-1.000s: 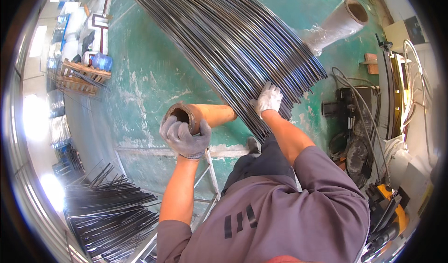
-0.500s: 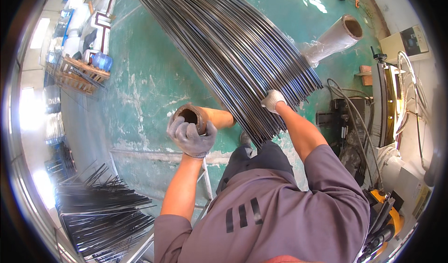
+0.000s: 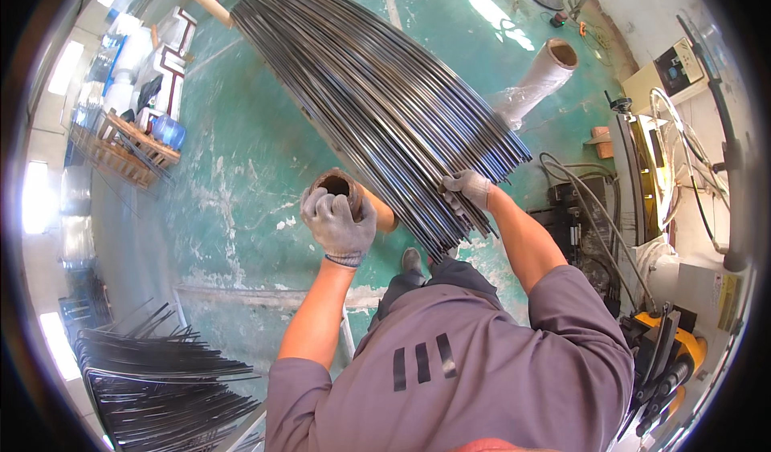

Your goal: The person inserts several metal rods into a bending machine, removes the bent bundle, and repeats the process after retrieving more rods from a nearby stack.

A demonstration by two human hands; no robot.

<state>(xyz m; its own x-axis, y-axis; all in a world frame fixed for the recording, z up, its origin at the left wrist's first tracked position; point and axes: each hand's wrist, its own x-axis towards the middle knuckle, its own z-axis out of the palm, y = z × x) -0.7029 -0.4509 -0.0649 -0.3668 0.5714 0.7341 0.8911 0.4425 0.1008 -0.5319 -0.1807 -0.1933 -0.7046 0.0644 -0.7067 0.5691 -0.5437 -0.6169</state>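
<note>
My gloved left hand (image 3: 340,226) is closed on the near end of a brown cardboard tube (image 3: 381,213), its fingers hooked over the rim into the hollow opening. The tube slants away beneath a wide layer of long dark metal rods (image 3: 361,75). My gloved right hand (image 3: 467,189) is at the near ends of the rods, fingers curled on several of them. The rods lie side by side, and their near ends are uneven. Part of the tube is hidden under them.
A plastic-wrapped roll (image 3: 536,84) stands on the green floor right of the rods. Hoses and a machine (image 3: 642,187) line the right side. A rack of dark rods (image 3: 161,380) is at lower left, and a wooden pallet (image 3: 132,151) with a blue water bottle (image 3: 168,132) farther up.
The view has shifted slightly. My right hand has moved a little left along the rod ends, and its fingers have turned down onto them. My left hand stays on the tube.
</note>
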